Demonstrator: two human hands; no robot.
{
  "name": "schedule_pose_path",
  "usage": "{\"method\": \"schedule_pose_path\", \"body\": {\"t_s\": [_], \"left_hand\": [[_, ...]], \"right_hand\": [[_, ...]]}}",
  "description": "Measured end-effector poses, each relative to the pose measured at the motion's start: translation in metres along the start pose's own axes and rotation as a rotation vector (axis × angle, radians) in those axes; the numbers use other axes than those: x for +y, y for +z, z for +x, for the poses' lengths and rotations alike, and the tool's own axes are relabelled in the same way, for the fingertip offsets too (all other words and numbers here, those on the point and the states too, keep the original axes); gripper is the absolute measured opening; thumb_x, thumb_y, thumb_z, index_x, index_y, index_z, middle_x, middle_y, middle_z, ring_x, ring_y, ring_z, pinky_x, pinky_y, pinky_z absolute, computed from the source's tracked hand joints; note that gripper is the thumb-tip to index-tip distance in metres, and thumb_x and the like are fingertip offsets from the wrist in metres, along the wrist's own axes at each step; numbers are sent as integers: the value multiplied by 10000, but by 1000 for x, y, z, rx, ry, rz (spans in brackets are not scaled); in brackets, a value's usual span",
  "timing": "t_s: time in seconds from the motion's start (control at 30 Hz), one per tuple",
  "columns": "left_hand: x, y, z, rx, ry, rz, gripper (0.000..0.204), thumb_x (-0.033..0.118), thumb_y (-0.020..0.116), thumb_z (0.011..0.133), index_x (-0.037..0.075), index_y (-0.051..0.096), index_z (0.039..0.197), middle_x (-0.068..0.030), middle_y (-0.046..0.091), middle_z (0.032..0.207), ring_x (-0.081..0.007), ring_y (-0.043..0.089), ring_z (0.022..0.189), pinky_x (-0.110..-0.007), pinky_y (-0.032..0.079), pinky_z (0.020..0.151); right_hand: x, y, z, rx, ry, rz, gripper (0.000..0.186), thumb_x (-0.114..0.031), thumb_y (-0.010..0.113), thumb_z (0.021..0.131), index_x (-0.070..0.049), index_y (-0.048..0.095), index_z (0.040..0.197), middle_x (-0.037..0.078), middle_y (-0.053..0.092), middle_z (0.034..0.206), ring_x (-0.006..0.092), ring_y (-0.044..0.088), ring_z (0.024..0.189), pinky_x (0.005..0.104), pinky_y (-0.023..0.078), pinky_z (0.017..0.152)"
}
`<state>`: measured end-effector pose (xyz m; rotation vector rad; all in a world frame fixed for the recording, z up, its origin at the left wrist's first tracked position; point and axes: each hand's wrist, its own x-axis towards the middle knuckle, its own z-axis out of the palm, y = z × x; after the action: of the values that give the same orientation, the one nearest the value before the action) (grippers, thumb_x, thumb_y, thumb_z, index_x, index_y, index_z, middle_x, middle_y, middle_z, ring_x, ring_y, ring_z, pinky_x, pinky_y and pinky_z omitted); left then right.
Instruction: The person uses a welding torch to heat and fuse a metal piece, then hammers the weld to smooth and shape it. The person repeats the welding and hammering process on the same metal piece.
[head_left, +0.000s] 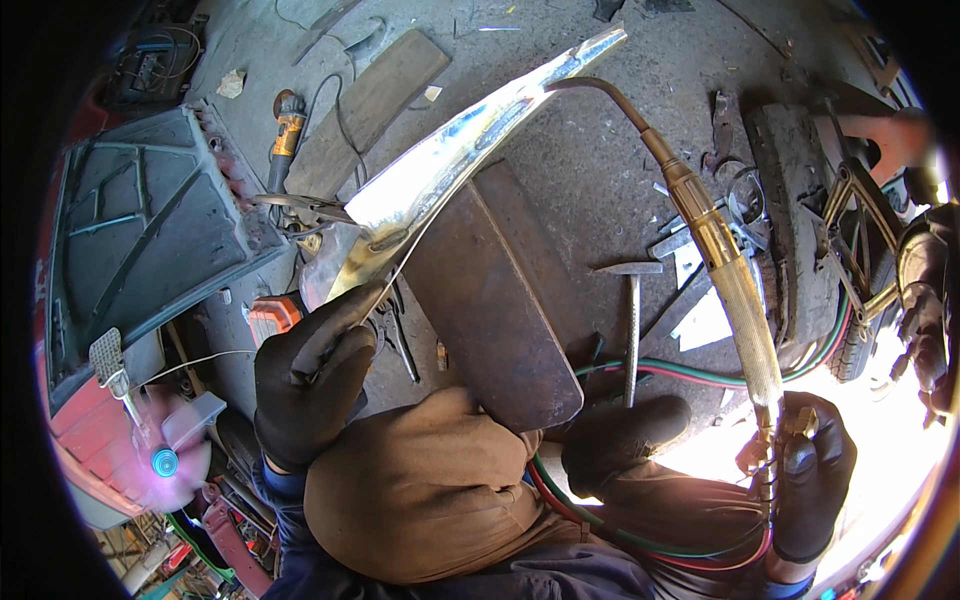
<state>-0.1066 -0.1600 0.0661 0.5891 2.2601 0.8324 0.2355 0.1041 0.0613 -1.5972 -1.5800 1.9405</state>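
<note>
My left hand, in a dark glove, is closed on a thin filler rod. The rod runs up along a long curved strip of shiny sheet metal, whose lower end meets the glove's fingertips; whether they also touch the strip is hard to tell. My right hand, gloved too, grips a brass gas welding torch near its valve knobs. The torch's bent tip reaches the strip's upper part; no distinct flame shows. Locking pliers lie at the strip's left edge.
Before my knees sits a brown steel plate. A hammer and green and red hoses are to its right. An angle grinder, a grey panel and a spinning fan are leftward. Someone's blurred hand shows far right.
</note>
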Motion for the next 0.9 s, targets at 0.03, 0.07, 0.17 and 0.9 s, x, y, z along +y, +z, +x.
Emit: {"method": "schedule_pose_path", "body": {"t_s": [0.03,0.07,0.17,0.9], "left_hand": [[0,0,0,4,-7,3,413,44,685,1039,-29,718,1443,-21,700,861,-62,582,755,-249,489,697],[0,0,0,8,-15,7,414,45,685,1039,-29,717,1445,-19,699,860,-60,580,753,-248,487,695],[0,-1,0,-3,15,20,416,45,686,1039,-29,715,1447,-16,698,859,-57,579,752,-246,487,693],[2,1,0,7,-14,5,417,28,680,1051,-33,704,1462,1,695,888,-39,562,762,-222,473,697]], "right_hand": [[0,-1,0,7,5,-34,750,-561,815,995,88,642,1329,156,756,889,259,789,761,394,660,707],[0,-2,0,8,5,-42,750,-563,812,996,88,642,1329,156,756,887,260,789,759,395,659,707],[0,-2,1,10,-6,-56,764,-578,809,993,88,642,1328,155,756,885,259,788,755,397,662,709],[-2,0,0,8,23,-43,790,-610,805,981,95,650,1303,148,755,916,239,781,760,386,665,714]]}}
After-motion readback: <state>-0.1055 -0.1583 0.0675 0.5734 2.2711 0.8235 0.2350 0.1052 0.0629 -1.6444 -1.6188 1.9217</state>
